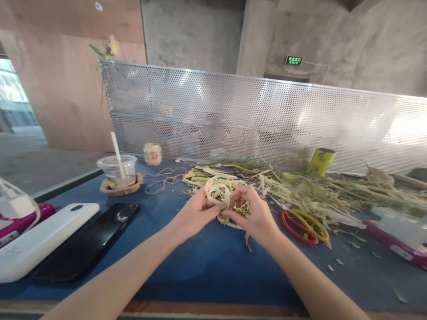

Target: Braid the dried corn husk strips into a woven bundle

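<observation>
Between my two hands is a pale green strip of dried leaf [227, 195], curved into a loop. My left hand [200, 209] is closed, thumb and fingers pinching the strip at its left side. The fingers of my right hand [251, 209] are bent and pressed on the strip's right side. Under and behind the hands lies a tangle of similar leaf fibres [245, 209], partly hidden by them. To the right of my right hand rest scissors [302, 226] with one red and one yellow handle, their blades among the leaves.
Long leaf strips [300, 191] spread along the back right. A yellow tin [320, 162], a plastic cup with a straw [118, 169], a string [165, 178] and a small jar [152, 154] stand or lie around. A black phone [90, 240] and white power bank [50, 235] lie left. A perforated metal screen [233, 115] rises behind.
</observation>
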Demonstrator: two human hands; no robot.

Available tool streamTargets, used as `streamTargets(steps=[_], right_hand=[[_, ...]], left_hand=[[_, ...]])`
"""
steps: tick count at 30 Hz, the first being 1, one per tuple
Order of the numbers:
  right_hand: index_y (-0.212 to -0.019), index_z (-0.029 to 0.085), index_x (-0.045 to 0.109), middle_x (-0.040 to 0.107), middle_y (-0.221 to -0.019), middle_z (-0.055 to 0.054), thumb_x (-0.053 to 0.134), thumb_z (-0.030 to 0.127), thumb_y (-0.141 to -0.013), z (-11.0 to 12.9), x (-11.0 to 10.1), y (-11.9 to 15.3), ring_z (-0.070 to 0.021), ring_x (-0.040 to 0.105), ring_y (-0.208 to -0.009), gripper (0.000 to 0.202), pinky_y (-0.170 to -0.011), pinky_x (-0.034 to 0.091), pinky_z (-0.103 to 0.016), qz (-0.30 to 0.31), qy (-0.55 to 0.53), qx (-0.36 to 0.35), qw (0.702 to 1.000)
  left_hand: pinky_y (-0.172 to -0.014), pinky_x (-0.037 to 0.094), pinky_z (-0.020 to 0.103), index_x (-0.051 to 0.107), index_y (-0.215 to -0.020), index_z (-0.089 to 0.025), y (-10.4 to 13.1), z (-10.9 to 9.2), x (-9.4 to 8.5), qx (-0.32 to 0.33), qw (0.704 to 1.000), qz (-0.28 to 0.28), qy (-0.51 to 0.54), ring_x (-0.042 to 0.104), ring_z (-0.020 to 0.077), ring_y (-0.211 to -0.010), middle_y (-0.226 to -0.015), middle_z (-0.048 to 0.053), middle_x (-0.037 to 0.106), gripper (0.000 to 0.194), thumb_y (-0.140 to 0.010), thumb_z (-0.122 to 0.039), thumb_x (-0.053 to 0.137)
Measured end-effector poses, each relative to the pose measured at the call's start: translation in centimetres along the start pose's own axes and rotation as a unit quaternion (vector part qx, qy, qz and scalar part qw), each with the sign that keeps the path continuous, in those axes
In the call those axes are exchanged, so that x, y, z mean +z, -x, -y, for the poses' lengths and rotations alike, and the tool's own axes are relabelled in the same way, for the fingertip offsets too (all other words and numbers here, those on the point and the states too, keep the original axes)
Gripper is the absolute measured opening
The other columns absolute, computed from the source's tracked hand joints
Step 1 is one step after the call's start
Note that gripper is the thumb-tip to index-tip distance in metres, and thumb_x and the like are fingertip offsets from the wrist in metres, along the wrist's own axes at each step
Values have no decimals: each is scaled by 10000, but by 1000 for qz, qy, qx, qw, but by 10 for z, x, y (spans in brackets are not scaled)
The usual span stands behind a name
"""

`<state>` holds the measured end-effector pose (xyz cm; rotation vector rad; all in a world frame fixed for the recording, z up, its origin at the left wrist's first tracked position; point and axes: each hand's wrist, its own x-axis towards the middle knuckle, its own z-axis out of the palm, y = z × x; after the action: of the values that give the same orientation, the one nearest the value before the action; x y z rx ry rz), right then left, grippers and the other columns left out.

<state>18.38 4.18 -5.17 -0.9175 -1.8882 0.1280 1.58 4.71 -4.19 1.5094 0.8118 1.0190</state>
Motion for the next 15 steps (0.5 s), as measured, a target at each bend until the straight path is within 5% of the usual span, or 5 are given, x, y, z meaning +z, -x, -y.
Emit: streamTargets(steps=[3, 7, 11, 15], right_hand=[[-893, 203, 517, 614, -781, -19, 607, 264, -745, -2, 1, -1, -143, 558, -663, 184, -631, 466, -285, -5, -49, 52, 997], [-876, 215, 577, 635, -823, -21, 531, 184, -792, -1, -3, -1, -141, 590, -714, 100, -678, 476, -287, -34, -124, 25, 991], [-934, 258, 632, 644, -805, -8, 471, 121, -829, 2, -9, -1, -147, 599, -764, 236, -700, 482, -288, -5, -170, -60, 984], [-1123, 311, 590, 636, -869, -21, 390, 72, -860, 1, -8, 0, -150, 570, -789, 408, -720, 468, -298, 6, -52, -136, 989]], left_hand=[[-709, 423, 283, 166, -1392, -234, 0, 1, 2, 3, 999, 31, 43, 587, 166, -816, -879, 28, 646, 809, -736, -229, 640], [-694, 414, 263, 96, -1404, -207, 0, 1, 5, -44, 998, 15, 53, 568, 128, -740, -793, -10, 616, 884, -716, -164, 648], [-563, 364, 229, 275, -1348, -207, 0, 1, 5, -50, 997, 8, 59, 496, 94, -587, -657, -55, 549, 764, -697, -177, 673], [-553, 351, 227, 519, -1142, -172, 1, -2, 4, -54, 992, 69, 92, 474, 81, -572, -652, -28, 546, 455, -716, -235, 666]])
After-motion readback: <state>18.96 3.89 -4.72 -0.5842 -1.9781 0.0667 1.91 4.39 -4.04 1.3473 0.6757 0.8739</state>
